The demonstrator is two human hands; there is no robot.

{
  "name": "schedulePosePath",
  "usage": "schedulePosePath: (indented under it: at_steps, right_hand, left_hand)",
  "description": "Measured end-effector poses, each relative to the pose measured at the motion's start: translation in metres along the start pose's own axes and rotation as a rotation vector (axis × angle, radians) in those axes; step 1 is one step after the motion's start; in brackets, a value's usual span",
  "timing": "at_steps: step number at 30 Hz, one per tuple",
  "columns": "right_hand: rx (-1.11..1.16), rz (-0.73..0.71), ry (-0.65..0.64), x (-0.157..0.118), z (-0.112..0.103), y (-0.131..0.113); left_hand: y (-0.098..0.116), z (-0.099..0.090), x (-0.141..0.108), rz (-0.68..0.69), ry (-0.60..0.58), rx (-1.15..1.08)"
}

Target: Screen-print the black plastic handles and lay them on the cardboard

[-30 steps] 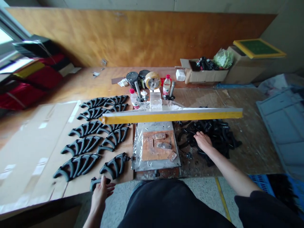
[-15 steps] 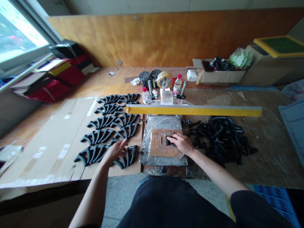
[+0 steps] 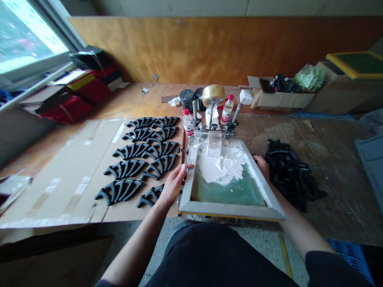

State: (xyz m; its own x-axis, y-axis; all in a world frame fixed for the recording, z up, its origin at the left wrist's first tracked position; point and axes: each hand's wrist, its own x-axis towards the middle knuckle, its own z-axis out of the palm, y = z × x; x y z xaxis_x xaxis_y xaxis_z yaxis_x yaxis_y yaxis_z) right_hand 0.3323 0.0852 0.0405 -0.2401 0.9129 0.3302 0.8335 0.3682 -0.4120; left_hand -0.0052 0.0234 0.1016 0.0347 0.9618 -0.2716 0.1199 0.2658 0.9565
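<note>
A silver metal screen-printing frame point(image 3: 230, 211) lies tilted low over the printing bed, its far side held by hinge clamps point(image 3: 213, 126). White ink point(image 3: 218, 167) is smeared across its green mesh point(image 3: 229, 193). My left hand point(image 3: 175, 184) holds the frame's left rail, and my right hand point(image 3: 261, 165) grips the right rail. The frame hides the bed beneath it. Rows of black plastic arched parts point(image 3: 125, 169) lie on cardboard sheets point(image 3: 68, 191) left of my left hand. A heap of the same black parts point(image 3: 289, 175) sits just right of my right hand.
A clear plastic block point(image 3: 214, 143) rests on the frame's far end. Behind it stand a tape roll point(image 3: 213, 95), plastic bottles point(image 3: 188, 123), and dark ink tins point(image 3: 187, 99). A cardboard box of black parts point(image 3: 284, 100) stands at the back right.
The frame has swung down from its raised, edge-on position and now covers the bed. Both my hands have moved onto its side rails, and the black part on the bed is hidden.
</note>
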Motion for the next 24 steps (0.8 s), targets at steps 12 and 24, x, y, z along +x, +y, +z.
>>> schedulePosePath:
  at_steps: [12, 24]
  right_hand:
    - [-0.113, -0.157, -0.265, 0.062, 0.041, -0.087]
    - [0.033, -0.576, -0.473, 0.0, 0.011, -0.089]
  left_hand:
    - [-0.103, 0.012, 0.024, -0.123, 0.014, 0.255]
    - [-0.097, 0.013, 0.021, -0.148, 0.045, 0.294]
